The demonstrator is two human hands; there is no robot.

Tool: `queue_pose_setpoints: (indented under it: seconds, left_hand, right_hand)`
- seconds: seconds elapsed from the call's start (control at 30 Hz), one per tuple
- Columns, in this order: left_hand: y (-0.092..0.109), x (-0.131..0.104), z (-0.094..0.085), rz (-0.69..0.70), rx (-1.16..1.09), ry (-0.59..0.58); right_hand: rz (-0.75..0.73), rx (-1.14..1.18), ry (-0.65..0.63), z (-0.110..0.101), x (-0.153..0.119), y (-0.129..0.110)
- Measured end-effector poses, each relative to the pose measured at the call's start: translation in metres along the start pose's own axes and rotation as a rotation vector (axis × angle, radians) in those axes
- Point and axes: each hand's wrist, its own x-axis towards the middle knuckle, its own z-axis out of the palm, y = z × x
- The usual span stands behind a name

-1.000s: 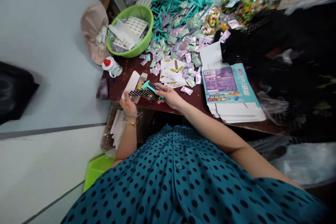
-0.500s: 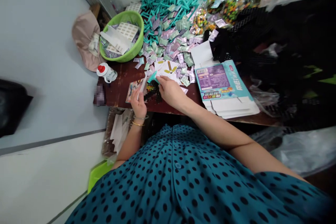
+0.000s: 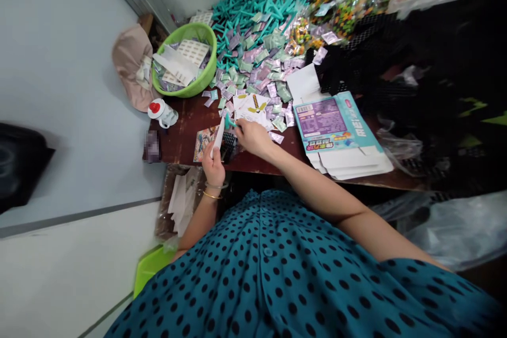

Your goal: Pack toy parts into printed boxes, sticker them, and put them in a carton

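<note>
My left hand [image 3: 214, 165] is closed on a thin white card [image 3: 218, 137], held up on edge at a slant. My right hand [image 3: 253, 136] pinches a small teal plastic piece [image 3: 228, 122] close to the card's upper end; whether the two touch I cannot tell. Under my hands lie a colourful printed card [image 3: 203, 143] and a piece of black mesh [image 3: 228, 143]. Just beyond my right hand are white printed sheets [image 3: 252, 106] with a yellow pickaxe-like picture. Small purple and green sachets [image 3: 259, 71] are strewn behind them.
Teal plastic pieces [image 3: 253, 2] are heaped at the back, beside bags of orange and green bits [image 3: 348, 16]. A green basket [image 3: 214, 58] and a white cup with a red lid knob [image 3: 163, 113] stand left. A flattened blue box [image 3: 352, 111] and black mesh [image 3: 396, 63] lie right.
My left hand has shifted slightly right and towards me, and its white card shows more fully. The teal piece is now partly hidden behind that card, still in my right hand.
</note>
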Motion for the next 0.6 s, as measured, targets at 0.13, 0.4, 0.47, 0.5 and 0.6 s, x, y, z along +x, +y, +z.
queue_pose_setpoints:
  seconds: [0.13, 0.4, 0.47, 0.5, 0.6]
  left_hand:
    - [0.003, 0.029, -0.025, -0.186, -0.130, 0.162]
    - [0.027, 0.050, -0.068, -0.330, -0.427, -0.020]
    - [0.032, 0.047, -0.064, -0.347, -0.495, -0.039]
    - [0.035, 0.046, -0.060, -0.333, -0.518, -0.026]
    - [0.044, 0.041, -0.047, -0.289, -0.540, -0.021]
  right_hand:
    - [-0.187, 0.332, 0.250, -0.024, 0.010, 0.012]
    - [-0.285, 0.788, 0.228, -0.076, -0.005, 0.030]
    - [-0.308, 0.846, 0.181, -0.080, -0.013, 0.033]
    - [-0.329, 0.857, 0.158, -0.081, -0.016, 0.033]
    - [-0.394, 0.867, 0.075, -0.085, -0.024, 0.018]
